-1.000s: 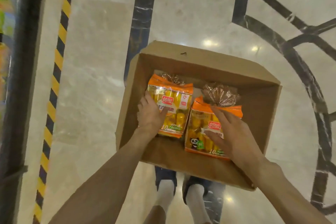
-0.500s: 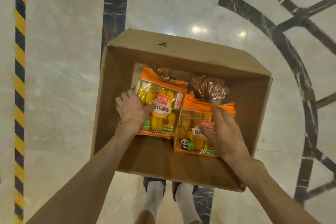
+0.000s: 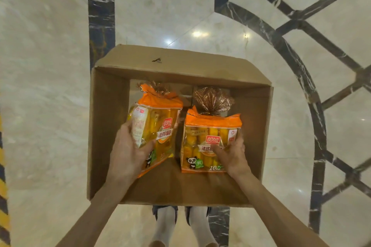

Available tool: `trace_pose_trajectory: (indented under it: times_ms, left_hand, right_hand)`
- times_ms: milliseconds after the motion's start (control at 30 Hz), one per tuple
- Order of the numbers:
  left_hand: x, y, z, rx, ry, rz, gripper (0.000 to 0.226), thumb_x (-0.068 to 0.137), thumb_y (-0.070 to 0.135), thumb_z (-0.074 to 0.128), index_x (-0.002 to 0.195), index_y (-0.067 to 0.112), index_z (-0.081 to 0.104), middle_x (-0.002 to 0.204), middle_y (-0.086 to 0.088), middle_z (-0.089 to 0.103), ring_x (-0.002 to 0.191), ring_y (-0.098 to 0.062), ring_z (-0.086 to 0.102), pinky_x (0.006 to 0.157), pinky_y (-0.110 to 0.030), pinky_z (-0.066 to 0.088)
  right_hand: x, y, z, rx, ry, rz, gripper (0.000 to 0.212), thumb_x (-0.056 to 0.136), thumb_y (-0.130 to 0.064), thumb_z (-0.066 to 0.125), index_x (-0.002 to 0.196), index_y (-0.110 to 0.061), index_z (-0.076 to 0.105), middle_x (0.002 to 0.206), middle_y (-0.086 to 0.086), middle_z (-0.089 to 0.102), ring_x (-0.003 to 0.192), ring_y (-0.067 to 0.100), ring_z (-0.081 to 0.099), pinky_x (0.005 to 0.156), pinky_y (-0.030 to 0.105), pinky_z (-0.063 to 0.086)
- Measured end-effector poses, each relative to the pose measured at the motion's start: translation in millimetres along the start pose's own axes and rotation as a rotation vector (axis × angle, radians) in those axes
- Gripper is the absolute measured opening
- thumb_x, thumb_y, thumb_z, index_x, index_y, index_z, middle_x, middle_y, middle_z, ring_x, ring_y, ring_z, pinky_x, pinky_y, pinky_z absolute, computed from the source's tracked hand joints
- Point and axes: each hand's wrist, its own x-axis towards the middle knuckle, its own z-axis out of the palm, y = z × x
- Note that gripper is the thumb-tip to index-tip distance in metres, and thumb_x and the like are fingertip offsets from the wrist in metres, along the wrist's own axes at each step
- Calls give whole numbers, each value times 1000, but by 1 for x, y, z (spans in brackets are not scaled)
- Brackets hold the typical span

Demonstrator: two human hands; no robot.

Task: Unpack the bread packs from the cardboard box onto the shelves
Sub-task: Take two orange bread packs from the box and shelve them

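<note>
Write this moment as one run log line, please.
left hand: grips left bread pack | right hand: grips right bread pack | both inside cardboard box

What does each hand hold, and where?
Left hand grips the left bread pack by its lower left side; right hand grips the right bread pack at its lower right.

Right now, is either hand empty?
No: left hand grips the left pack, right hand grips the right pack.

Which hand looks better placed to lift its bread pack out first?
Probably the left hand: its orange bread pack is already tilted up, gripped along the side. The right hand holds a pack lying flatter.
</note>
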Motion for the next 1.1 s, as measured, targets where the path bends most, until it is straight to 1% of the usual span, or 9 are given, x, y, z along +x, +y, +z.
trace_pose_trajectory:
  times_ms: [133,300,400,500,633,733,867,1000,1100]
  left_hand:
    - [-22,-2,-19,-89,75,-5,80,82,33,84,149,22,41,129,7,59,113,-14,59,87,-29,52]
    - [-34,-17,-38,-224,61,-82,79,72,43,84,141,29,48,127,6,67,111,-16,68,89,-40,58]
    - [-36,-23,-44,-231,50,-102,76,68,45,82,136,32,51,124,6,69,109,-14,70,92,-48,60]
    - [-35,-29,-48,-237,45,-103,75,70,47,87,134,36,50,123,10,70,110,-12,70,95,-51,59]
    - [-32,-37,-50,-239,39,-82,85,61,63,85,136,40,50,123,11,71,112,-12,71,94,-49,60]
    - [-30,-41,-51,-253,42,-76,90,60,66,84,138,40,48,124,12,71,113,-12,70,95,-50,60]
    - [-35,-36,-59,-263,35,-82,89,64,68,85,140,41,47,129,11,68,117,-16,68,99,-53,58]
    - [-54,-20,-86,-308,11,-79,94,62,71,81,142,35,49,132,7,68,116,-17,70,97,-52,59]
    - [-75,-5,-119,-359,8,-77,76,75,53,80,142,30,52,130,3,69,112,-18,71,93,-48,61]
  right_hand:
    - [9,6,17,15,121,16,103,87,-17,81,162,-21,11,154,17,32,141,40,42,111,54,41]
    - [21,14,31,-92,148,36,106,90,-32,78,164,-10,5,158,21,38,149,44,22,121,58,24]
    - [23,10,38,-227,104,17,107,86,-47,79,163,-10,14,149,17,48,140,41,32,114,54,33]
    - [29,7,39,-371,77,14,102,78,-59,80,156,-15,30,141,15,44,133,37,38,111,53,36]
    - [41,4,33,-75,-15,67,83,74,-30,92,134,-16,37,136,9,42,119,23,52,103,46,52]
    - [39,5,29,54,-78,60,73,78,-19,89,125,-21,33,123,7,64,104,21,69,93,48,60]
    - [20,-1,17,51,-102,-24,65,81,-27,87,129,-24,43,115,-3,70,103,20,72,94,51,60]
    - [-13,-29,-17,9,-112,-99,62,85,-35,81,135,-29,44,112,-10,65,95,9,69,80,34,60]
    - [-45,-57,-48,-33,-117,-156,67,85,-40,80,140,-28,43,118,-8,65,98,11,69,84,38,61]
